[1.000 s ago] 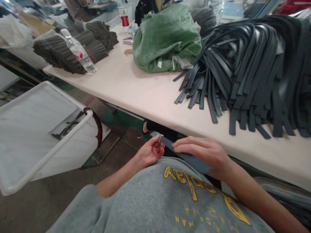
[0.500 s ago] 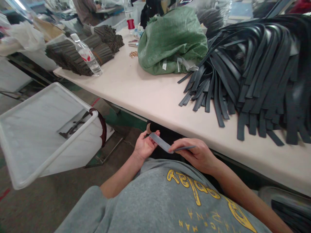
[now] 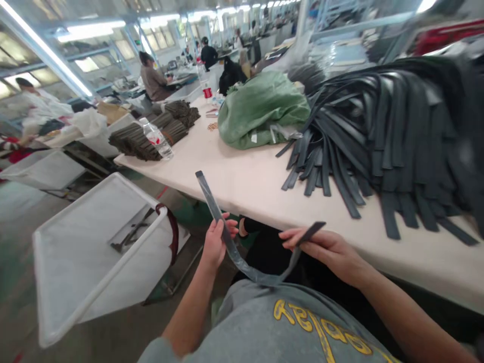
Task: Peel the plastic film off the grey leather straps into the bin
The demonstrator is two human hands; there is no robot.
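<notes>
A long dark grey strap [image 3: 242, 264] sags in a U between my hands, in front of my shirt. My left hand [image 3: 217, 239] pinches it between thumb and fingers, and one squared end sticks up past the hand over the table edge. Near the other end, my right hand [image 3: 325, 249] grips the strap, whose short tip points up and to the right. On the table to the right lies a large heap of similar black straps [image 3: 393, 141], their ends hanging toward the near edge.
A green sack [image 3: 264, 111] sits mid-table. Bundled dark strips [image 3: 132, 141] and a plastic bottle [image 3: 157, 138] lie at the table's left end. A white bin [image 3: 102, 262] stands on the floor at left, a brown band on its corner. People work in the background.
The camera has tilted up, showing more of the room. My hands have moved apart; more of the strap now shows, one end rising above my left hand and the middle drooping.
</notes>
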